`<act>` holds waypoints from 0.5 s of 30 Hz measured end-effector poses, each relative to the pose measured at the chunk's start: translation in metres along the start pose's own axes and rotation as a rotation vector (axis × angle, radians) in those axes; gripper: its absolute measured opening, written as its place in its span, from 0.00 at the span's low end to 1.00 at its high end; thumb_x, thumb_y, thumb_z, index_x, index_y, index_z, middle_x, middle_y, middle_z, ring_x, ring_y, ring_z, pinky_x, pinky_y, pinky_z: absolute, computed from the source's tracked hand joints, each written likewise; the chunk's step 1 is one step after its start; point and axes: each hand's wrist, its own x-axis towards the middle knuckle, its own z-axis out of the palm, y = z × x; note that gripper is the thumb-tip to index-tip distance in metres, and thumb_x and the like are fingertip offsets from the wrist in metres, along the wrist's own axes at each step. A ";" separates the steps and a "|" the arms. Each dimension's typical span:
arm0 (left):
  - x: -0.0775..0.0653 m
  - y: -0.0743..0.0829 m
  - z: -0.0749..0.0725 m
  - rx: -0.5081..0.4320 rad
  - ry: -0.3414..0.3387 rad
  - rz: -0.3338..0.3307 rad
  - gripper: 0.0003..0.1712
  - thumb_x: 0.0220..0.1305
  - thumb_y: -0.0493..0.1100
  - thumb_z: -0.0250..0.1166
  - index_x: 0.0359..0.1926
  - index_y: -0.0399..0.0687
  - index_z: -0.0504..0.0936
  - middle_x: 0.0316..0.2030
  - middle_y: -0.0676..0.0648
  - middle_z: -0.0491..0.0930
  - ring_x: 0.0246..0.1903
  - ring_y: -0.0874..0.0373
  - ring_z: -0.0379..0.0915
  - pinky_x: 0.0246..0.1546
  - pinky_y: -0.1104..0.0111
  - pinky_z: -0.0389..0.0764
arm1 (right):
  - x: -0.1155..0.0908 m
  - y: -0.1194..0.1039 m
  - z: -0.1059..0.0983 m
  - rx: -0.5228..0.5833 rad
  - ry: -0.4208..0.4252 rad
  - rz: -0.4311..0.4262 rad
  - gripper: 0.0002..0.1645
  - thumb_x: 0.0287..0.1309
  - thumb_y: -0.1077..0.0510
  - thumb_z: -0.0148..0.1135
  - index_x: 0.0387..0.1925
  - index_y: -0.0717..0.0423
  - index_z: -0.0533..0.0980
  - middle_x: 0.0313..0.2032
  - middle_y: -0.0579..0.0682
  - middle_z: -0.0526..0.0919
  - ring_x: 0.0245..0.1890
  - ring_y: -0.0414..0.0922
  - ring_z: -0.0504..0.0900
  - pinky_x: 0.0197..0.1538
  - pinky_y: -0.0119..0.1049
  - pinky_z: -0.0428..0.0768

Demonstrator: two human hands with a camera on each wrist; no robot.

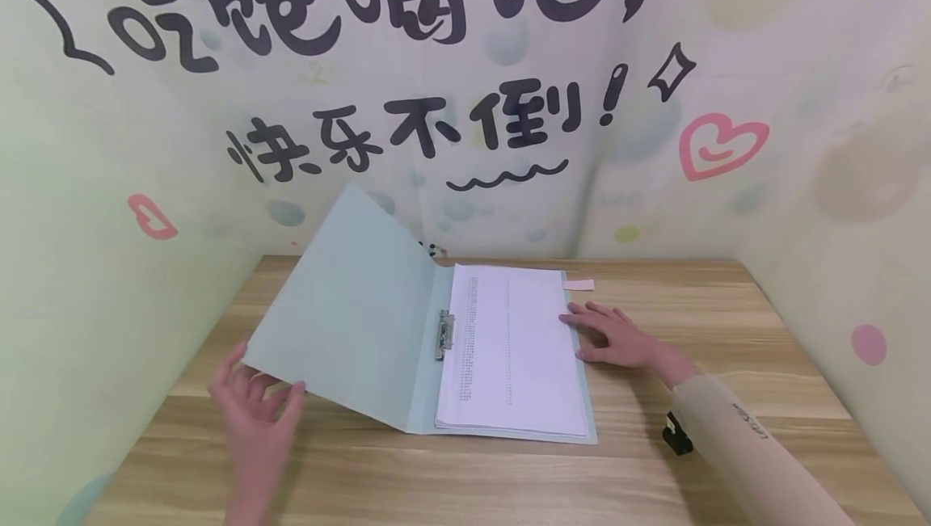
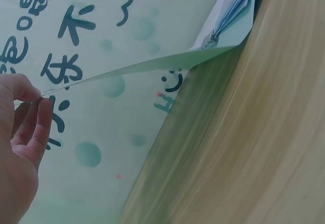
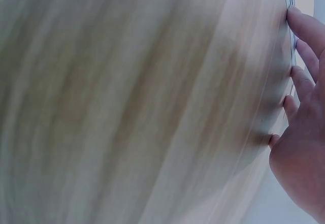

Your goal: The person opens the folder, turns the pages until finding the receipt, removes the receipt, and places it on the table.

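Observation:
A light blue folder (image 1: pixel 349 300) lies on the wooden table with its front cover raised at a slant to the left. My left hand (image 1: pixel 256 406) pinches the cover's lower left corner between thumb and fingers, as the left wrist view confirms at the folder cover's edge (image 2: pixel 137 64). Inside, a stack of printed paper sheets (image 1: pixel 531 348) sits beside a metal lever clip (image 1: pixel 444 335) at the spine. My right hand (image 1: pixel 618 338) rests at the folder's right edge, its fingers spread, fingertips right at the sheets' border. A pink tab (image 1: pixel 579 285) sticks out at the upper right.
A small black object (image 1: pixel 676 435) is on the table (image 1: pixel 364 481) under the right sleeve (image 1: pixel 742 437). Behind the table hangs a pale wall sheet (image 1: pixel 465 219) with large black writing and coloured dots, and similar walls close off both sides.

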 end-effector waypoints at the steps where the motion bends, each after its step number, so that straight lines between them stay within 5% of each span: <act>1: 0.001 0.001 -0.003 0.023 0.016 -0.015 0.49 0.50 0.10 0.54 0.71 0.40 0.53 0.53 0.44 0.71 0.41 0.62 0.75 0.38 0.79 0.80 | 0.000 0.000 0.000 0.001 -0.001 0.000 0.39 0.63 0.45 0.63 0.71 0.51 0.65 0.75 0.62 0.56 0.75 0.70 0.47 0.68 0.75 0.39; 10: 0.013 0.006 -0.025 0.203 0.141 -0.179 0.39 0.49 0.10 0.57 0.59 0.42 0.63 0.49 0.48 0.73 0.37 0.65 0.75 0.33 0.81 0.80 | 0.003 0.000 0.000 -0.018 0.007 -0.016 0.38 0.63 0.45 0.63 0.71 0.50 0.65 0.75 0.62 0.57 0.74 0.71 0.48 0.68 0.75 0.41; 15: 0.019 0.003 -0.036 0.339 0.119 -0.269 0.40 0.46 0.11 0.60 0.57 0.44 0.64 0.47 0.52 0.70 0.37 0.68 0.73 0.33 0.83 0.79 | 0.002 0.001 0.001 -0.022 0.012 -0.015 0.38 0.63 0.44 0.63 0.71 0.50 0.66 0.75 0.62 0.58 0.74 0.71 0.49 0.67 0.76 0.41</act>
